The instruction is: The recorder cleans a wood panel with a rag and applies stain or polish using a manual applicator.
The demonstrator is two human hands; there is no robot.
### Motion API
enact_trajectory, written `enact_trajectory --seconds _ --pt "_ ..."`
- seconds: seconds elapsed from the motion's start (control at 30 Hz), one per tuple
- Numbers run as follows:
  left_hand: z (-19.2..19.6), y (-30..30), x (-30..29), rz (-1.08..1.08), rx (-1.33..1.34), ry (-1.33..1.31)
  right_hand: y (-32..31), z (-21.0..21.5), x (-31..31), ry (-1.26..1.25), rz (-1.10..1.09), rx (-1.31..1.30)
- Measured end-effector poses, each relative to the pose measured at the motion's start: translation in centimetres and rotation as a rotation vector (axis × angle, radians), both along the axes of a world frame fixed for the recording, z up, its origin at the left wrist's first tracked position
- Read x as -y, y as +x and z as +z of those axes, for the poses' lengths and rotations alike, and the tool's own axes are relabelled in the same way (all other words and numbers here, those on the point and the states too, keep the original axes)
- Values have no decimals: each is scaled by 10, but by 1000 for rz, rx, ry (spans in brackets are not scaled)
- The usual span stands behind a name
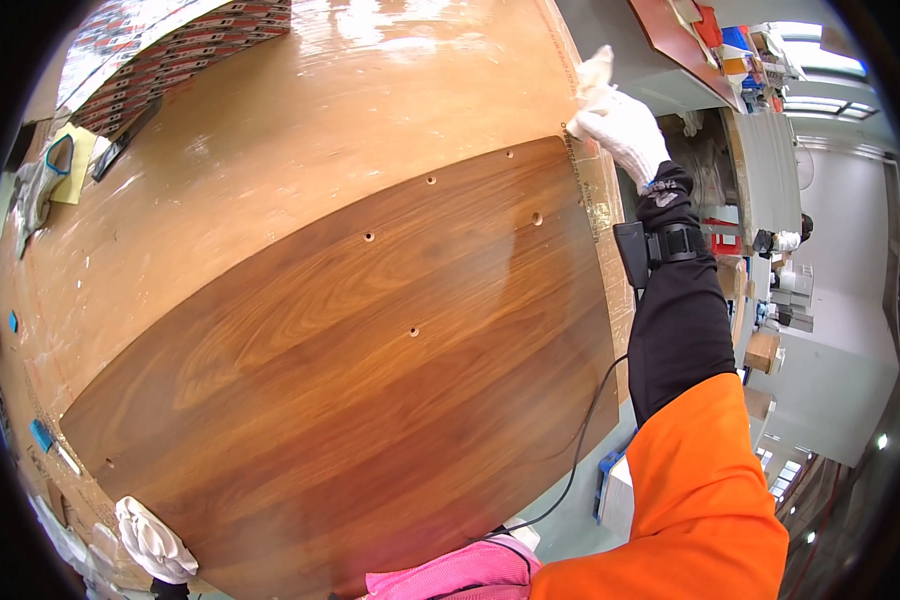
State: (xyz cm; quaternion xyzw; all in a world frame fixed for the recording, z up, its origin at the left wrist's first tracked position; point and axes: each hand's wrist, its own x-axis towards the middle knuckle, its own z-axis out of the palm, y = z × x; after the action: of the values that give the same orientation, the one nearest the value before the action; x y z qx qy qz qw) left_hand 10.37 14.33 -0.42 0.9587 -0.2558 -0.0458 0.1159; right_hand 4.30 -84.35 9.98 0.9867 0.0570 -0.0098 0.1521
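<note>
A large wood-grain board with several drilled holes lies on the table before me, its far edge curved. My right hand, in a white knit glove, reaches out beyond the board's far right corner. Its fingers are closed on a crumpled off-white cloth that sticks up from them. At the near left corner of the board is my left hand, also white-gloved. Its fingers are curled together over the board's edge; their undersides are hidden.
Tan sheeting covers the table. A patterned box stands far left, near a dark flat device, yellow paper and a grey glove. Small blue pieces lie along the left. A black cable crosses the board's right side.
</note>
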Motion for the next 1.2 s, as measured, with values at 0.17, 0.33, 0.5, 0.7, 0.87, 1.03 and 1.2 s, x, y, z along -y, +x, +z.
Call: enact_trajectory --seconds 0.17,0.33,0.5,0.7,0.87,1.03,1.2 --pt "14 12 61 160 -635 -876 5 26 -43 1209 -793 300" --pt "38 15 95 590 -891 -1028 81 68 -203 1248 -621 174" --pt "53 25 76 -333 147 -238 144 56 -419 1489 -242 -61" --pt "56 -1 43 -203 131 -368 220 23 -593 1475 -16 -267" --pt "64 -17 -46 -4 150 -400 275 -2 -651 1098 352 -59" --pt "44 -16 -68 91 214 -378 294 -19 -671 986 192 -169" --pt "42 -14 -72 73 158 -438 296 -21 -674 874 219 -173"
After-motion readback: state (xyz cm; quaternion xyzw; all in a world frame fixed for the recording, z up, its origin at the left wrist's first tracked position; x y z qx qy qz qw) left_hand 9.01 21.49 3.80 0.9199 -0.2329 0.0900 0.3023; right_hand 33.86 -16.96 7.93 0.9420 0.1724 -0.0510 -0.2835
